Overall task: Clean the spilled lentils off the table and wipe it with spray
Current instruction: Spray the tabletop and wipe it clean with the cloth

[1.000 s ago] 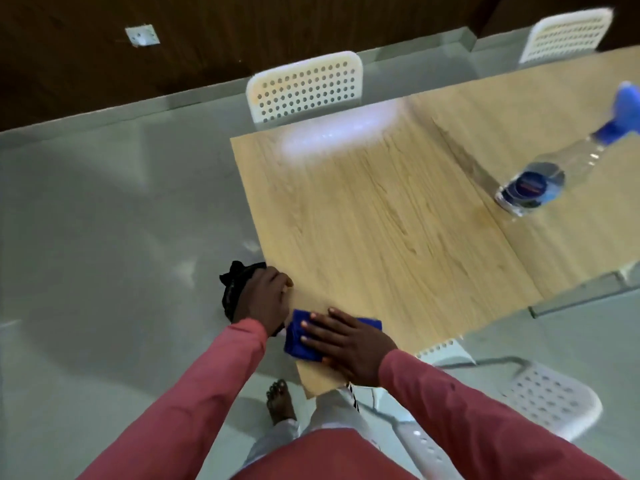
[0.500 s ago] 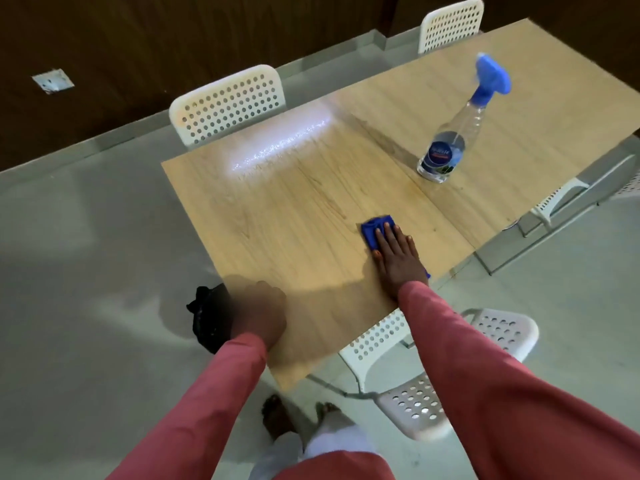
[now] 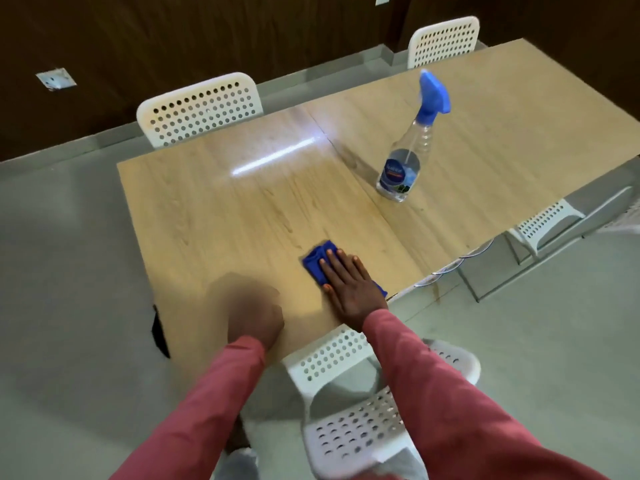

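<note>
Table, light wood grain, two tops butted together along a seam, is filling the middle of the view and showing a bright streak of reflected light near its far side. Blue cloth is lying flat on the near top, close to the front edge. Right hand is pressing down on the cloth with fingers straight and spread, palm covering most of it. Left hand is hovering blurred over the near-left part of the table, fingers apparently curled; whether it is holding anything cannot be told. Spray bottle, clear with a blue trigger head, is standing upright just beyond the seam, well apart from both hands. White perforated chairs are standing around the table on a grey floor.
</note>
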